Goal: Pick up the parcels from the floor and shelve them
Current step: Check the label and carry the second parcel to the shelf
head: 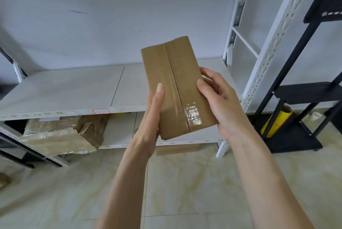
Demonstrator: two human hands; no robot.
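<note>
**Parcel held in both hands, short of the shelf**

Both forearms reach up from the bottom of the frame, nearest the lens, and meet around one small taped parcel [177,88] held in the air in front of the white shelving.

Far left, on the lowest level, a crumpled wrapped carton [63,134] leans out past the shelf edge; a foot or a swung parcel could catch it and pull it onto the tiled floor [185,182].

Next comes the left hand [149,123], closed along the parcel's left edge with the thumb lying flat up the top face. The glossy tape there looks slick, so a thumb pressing on tape rather than card may slide.

The parcel tilts, its far end higher and raised over the middle shelf [74,88], which is bare where visible. If it is released before the base sits flat on the board, it could tip back off the front lip.

On the right, the right hand [220,102] cups the right edge, thumb on top, fingers curled beneath. Letting go with one hand early would leave the load twisting in the other.

Further right, the slotted upright [266,58] stands close; a wide sweep could knock a corner against it.
</note>
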